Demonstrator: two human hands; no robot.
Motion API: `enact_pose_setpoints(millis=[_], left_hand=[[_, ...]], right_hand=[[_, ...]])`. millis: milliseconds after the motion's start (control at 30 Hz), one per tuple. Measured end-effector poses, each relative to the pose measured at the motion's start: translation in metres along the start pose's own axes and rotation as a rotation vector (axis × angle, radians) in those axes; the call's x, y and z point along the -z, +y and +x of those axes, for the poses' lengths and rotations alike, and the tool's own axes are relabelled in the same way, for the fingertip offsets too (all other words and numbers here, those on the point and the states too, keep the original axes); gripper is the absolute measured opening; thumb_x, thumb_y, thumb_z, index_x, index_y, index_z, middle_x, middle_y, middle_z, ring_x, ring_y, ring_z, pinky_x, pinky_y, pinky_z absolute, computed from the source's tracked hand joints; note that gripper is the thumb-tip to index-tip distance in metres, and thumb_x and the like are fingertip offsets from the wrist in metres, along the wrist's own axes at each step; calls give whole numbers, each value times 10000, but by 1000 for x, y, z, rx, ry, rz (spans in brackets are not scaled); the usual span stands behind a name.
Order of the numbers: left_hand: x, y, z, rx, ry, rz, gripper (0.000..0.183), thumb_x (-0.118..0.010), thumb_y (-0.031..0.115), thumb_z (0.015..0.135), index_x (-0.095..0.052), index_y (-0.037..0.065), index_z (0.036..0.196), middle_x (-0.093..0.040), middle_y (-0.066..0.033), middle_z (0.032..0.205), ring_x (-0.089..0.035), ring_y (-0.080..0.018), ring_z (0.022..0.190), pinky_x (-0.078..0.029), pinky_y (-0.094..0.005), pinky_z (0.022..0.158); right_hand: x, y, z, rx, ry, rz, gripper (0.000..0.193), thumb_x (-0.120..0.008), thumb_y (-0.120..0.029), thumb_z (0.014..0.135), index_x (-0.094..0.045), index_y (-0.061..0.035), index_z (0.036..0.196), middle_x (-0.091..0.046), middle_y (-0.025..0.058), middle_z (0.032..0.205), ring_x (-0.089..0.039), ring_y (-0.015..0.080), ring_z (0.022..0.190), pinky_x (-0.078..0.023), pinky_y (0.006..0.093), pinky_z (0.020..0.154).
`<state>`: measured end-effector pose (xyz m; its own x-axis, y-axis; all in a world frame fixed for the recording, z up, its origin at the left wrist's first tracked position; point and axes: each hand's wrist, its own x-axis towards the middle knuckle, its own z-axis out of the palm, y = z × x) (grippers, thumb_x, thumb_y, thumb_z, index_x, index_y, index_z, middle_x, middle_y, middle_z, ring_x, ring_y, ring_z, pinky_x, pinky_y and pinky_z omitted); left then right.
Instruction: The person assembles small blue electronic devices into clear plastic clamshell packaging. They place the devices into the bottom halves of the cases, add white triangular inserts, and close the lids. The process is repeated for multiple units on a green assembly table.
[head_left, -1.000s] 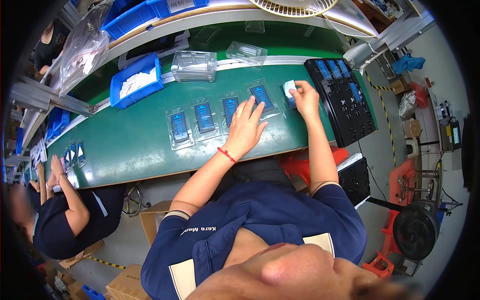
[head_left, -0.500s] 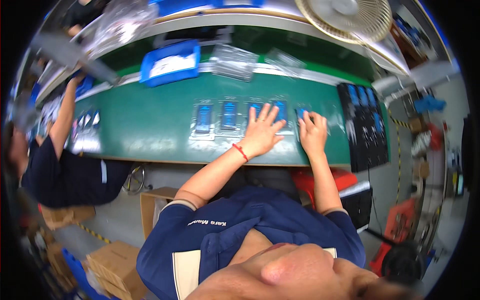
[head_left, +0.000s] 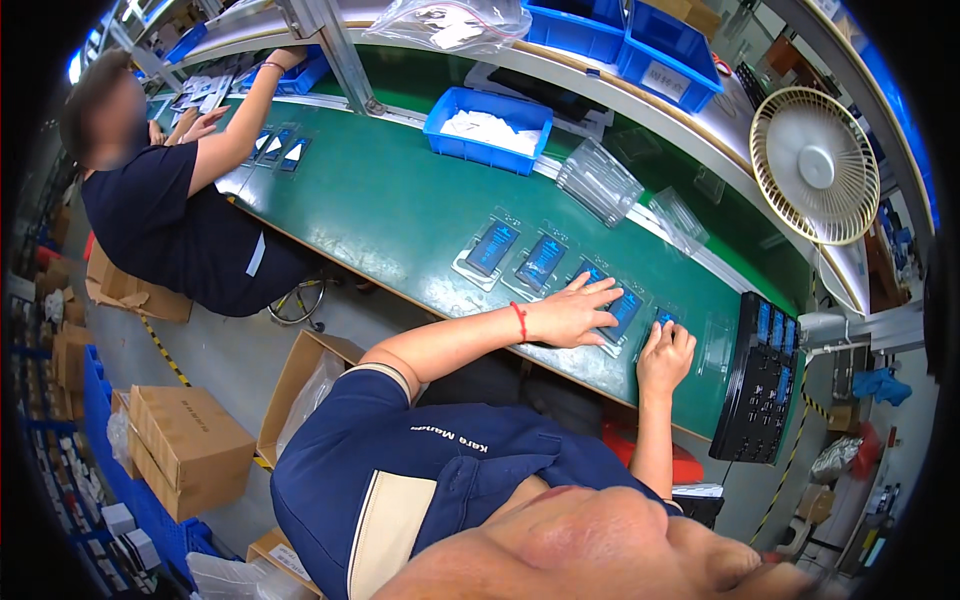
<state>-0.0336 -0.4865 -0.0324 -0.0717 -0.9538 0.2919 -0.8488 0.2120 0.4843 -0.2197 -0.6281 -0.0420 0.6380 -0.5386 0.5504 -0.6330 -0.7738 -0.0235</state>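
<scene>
Several flat blue-and-black rectangular packs lie in clear plastic trays in a row on the green table [head_left: 380,230]. The two leftmost packs, one [head_left: 492,246] and its neighbour [head_left: 541,263], are uncovered. My left hand [head_left: 572,314] lies with fingers spread over the third and fourth packs, partly hiding them; the fourth pack [head_left: 624,311] shows beside its fingertips. At the row's right end my right hand [head_left: 664,360] has its fingers curled onto another pack [head_left: 664,317], with thumb and fingertips at its lower part. My fingers cover much of that pack.
A black tray [head_left: 750,390] with blue packs stands at the table's right end. Behind the row are a blue bin [head_left: 490,155] with white pieces and stacked clear trays [head_left: 600,180]. A fan [head_left: 815,165] hangs by the shelf. A co-worker [head_left: 170,220] sits at left.
My view has turned, so the table now slants down to the right. Against the row, my left hand stays spread over the packs and my right hand stays at the end pack.
</scene>
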Motion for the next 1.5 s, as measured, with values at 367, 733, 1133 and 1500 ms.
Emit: enact_pose_setpoints(millis=[367,733,1133,1500], left_hand=[[194,-206,-18,820,322,449,314,-682,276,762,-702,13,932,-671,-204,959,-642,-354,932,-502,-423,842],[199,-230,7,999,146,524,227,-539,21,779,-689,-27,943,-650,-243,1019,-638,-366,973,-513,-424,858],[205,-239,-25,846,869,-221,217,-616,12,810,-653,-34,1018,-689,-137,854,-659,-210,665,-538,-314,628],[100,-65,-42,587,750,-1063,193,-613,26,874,-604,-39,1056,-673,-96,899,-657,-137,771,-546,-235,628]], right_hand=[[-1,-23,13,-15,-188,39,632,-658,-386,817,-549,123,1176,-516,198,1227,-462,339,1117,-397,436,915],[0,-25,9,-56,-144,126,595,-675,-334,813,-537,92,1206,-509,195,1234,-456,350,1115,-377,452,932],[-7,-21,10,-54,-42,229,476,-671,-296,826,-592,42,1152,-519,188,1224,-467,350,1102,-384,454,915],[-29,-165,88,-249,-326,1560,265,-710,-96,805,-649,3,1044,-697,89,909,-623,120,832,-497,263,718]])
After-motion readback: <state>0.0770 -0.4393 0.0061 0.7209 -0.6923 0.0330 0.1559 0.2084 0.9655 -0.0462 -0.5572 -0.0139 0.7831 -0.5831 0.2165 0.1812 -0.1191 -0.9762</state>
